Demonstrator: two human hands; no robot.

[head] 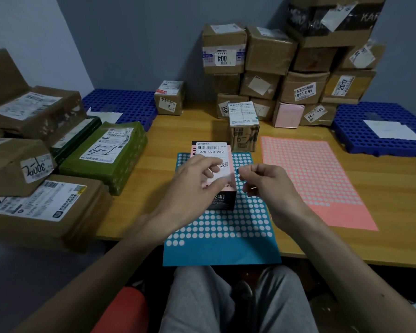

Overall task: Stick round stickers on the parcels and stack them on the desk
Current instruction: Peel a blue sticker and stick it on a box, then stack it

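A black and pink parcel (pixel 222 200) with a white barcode label stands upright on the blue sticker sheet (pixel 226 251) at the desk's front edge. My left hand (pixel 195 186) reaches over it from the left, with curled fingers on the label and the thumb along the parcel's top face. My right hand (pixel 267 186) hovers just right of the parcel with thumb and forefinger tips drawn together; no sticker shows between them. A pink sticker sheet (pixel 322 183) lies to the right. Behind stands a small taped brown parcel (pixel 244 131), and stacked brown parcels (pixel 286 75) fill the back of the desk.
Several brown parcels and a green one (pixel 106 157) are piled at the left, beside the wooden desk (pixel 394 212). Blue perforated trays sit at the back left (pixel 123 104) and at the right (pixel 380 131), each with paper on it. My knees are under the desk edge.
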